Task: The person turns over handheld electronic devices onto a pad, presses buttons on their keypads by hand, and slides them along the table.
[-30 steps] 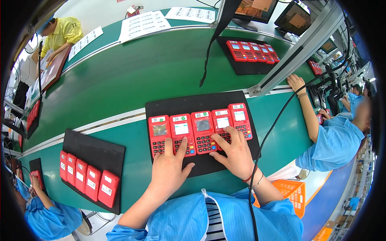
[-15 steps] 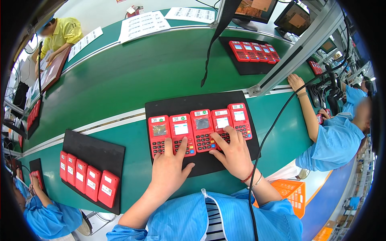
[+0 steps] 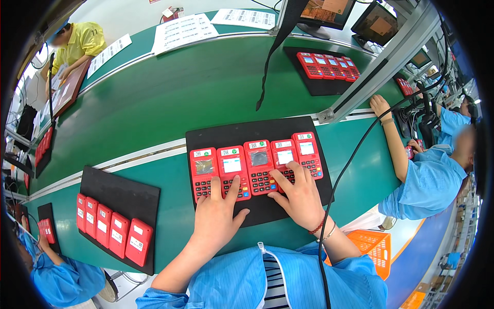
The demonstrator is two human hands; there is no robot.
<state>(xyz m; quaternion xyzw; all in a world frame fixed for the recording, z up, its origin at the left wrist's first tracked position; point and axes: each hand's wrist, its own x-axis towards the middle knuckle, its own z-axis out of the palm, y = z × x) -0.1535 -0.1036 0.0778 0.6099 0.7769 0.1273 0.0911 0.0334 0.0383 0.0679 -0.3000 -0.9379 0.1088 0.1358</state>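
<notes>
Several red card payment terminals lie face up in a row on a black mat [image 3: 267, 220] in front of me. The leftmost terminal [image 3: 204, 164] and the middle terminal [image 3: 258, 157] have dark screens. Lit screens show on the second terminal [image 3: 231, 164], the fourth terminal [image 3: 282, 156] and the rightmost terminal [image 3: 306, 149]. My left hand [image 3: 218, 213] has its fingers apart, index and middle fingertips on the keypads of the two leftmost terminals. My right hand [image 3: 300, 202], also with spread fingers, rests over the fourth terminal's keypad; its thumb lies by the middle terminal's lower edge. Neither hand grasps anything.
On my left, another black mat [image 3: 121, 186] bears several face-down red terminals [image 3: 117, 234]. Across the green belt [image 3: 206, 87] lies a mat with more terminals [image 3: 329, 67]. A black cable [image 3: 342, 177] hangs at my right. Co-workers sit on both sides; an orange basket [image 3: 378, 247] stands below.
The far mat of terminals has slid slightly right along the belt. The left co-worker's hand has dropped away from a terminal. My hands look unmoved.
</notes>
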